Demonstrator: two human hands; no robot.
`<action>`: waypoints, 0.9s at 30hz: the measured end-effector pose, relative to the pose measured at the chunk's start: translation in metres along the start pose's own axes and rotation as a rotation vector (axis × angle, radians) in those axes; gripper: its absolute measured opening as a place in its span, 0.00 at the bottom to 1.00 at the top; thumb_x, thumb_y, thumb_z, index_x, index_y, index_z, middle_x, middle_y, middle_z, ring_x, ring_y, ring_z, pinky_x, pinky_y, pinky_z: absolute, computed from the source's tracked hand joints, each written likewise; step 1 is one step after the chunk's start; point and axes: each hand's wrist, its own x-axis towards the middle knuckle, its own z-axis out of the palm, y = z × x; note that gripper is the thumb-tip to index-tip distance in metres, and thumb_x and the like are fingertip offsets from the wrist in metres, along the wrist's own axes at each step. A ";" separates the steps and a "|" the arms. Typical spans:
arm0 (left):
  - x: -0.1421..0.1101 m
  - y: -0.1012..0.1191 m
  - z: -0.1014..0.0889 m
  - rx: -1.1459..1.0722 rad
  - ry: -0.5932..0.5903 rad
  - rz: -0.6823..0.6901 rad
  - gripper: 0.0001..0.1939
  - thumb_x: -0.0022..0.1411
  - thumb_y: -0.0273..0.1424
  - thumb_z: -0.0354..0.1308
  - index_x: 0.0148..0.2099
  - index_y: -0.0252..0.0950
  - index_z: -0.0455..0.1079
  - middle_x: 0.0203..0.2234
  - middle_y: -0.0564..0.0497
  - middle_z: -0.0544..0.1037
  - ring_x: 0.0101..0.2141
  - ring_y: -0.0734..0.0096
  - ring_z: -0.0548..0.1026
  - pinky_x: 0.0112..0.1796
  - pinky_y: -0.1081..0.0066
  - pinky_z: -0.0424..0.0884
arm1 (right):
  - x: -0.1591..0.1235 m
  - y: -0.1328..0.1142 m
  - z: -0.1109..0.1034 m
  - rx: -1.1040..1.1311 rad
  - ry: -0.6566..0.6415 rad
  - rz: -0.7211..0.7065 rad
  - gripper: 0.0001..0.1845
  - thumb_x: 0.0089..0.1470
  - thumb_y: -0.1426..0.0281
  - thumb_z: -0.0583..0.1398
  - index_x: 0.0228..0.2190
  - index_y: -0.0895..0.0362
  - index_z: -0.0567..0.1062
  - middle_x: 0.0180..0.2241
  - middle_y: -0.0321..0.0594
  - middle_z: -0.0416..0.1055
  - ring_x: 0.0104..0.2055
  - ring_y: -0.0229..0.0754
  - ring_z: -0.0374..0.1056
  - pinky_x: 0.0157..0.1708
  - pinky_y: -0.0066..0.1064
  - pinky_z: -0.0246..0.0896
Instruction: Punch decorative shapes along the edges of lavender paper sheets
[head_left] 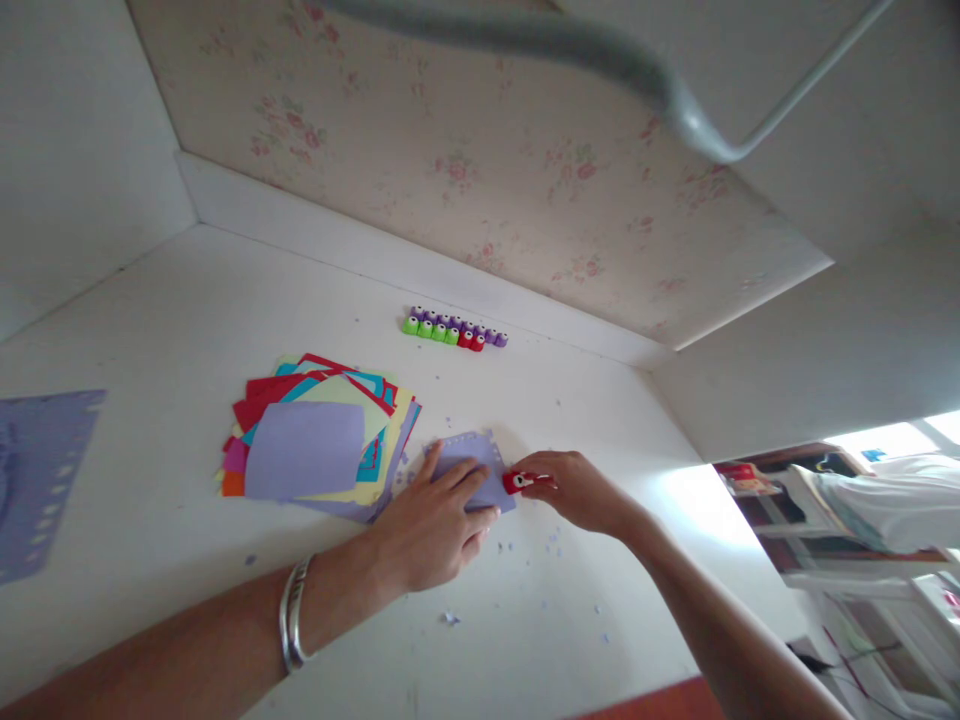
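Note:
My left hand lies flat with fingers stretched out on a small lilac paper sheet, pressing it to the white table. My right hand pinches a small red paper punch at the sheet's right edge. The sheet's far edge shows punched notches. Tiny lilac paper bits are scattered around both hands.
A fanned stack of coloured paper sits left of my hands. A row of small green, red and purple punches stands near the back wall. A punched purple sheet lies at the far left. Shelves are beyond the table's right edge.

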 end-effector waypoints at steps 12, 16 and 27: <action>0.001 0.001 -0.001 -0.001 0.002 -0.002 0.15 0.70 0.38 0.52 0.55 0.47 0.73 0.59 0.45 0.69 0.61 0.54 0.62 0.63 0.40 0.41 | -0.003 -0.005 0.001 -0.073 0.004 -0.113 0.10 0.62 0.69 0.60 0.43 0.50 0.79 0.43 0.38 0.79 0.43 0.42 0.73 0.43 0.33 0.64; 0.001 0.002 -0.001 0.001 -0.015 -0.004 0.15 0.71 0.38 0.51 0.55 0.47 0.73 0.59 0.44 0.69 0.61 0.54 0.62 0.63 0.40 0.42 | -0.003 -0.006 0.001 -0.049 0.015 -0.102 0.10 0.62 0.69 0.60 0.43 0.50 0.79 0.42 0.37 0.79 0.42 0.42 0.73 0.42 0.32 0.64; 0.000 0.000 0.001 0.003 -0.023 -0.002 0.15 0.71 0.39 0.51 0.54 0.47 0.73 0.59 0.44 0.68 0.61 0.54 0.61 0.63 0.40 0.40 | -0.005 0.003 0.004 -0.077 0.032 -0.123 0.09 0.64 0.67 0.58 0.44 0.51 0.78 0.42 0.37 0.78 0.41 0.42 0.73 0.41 0.32 0.65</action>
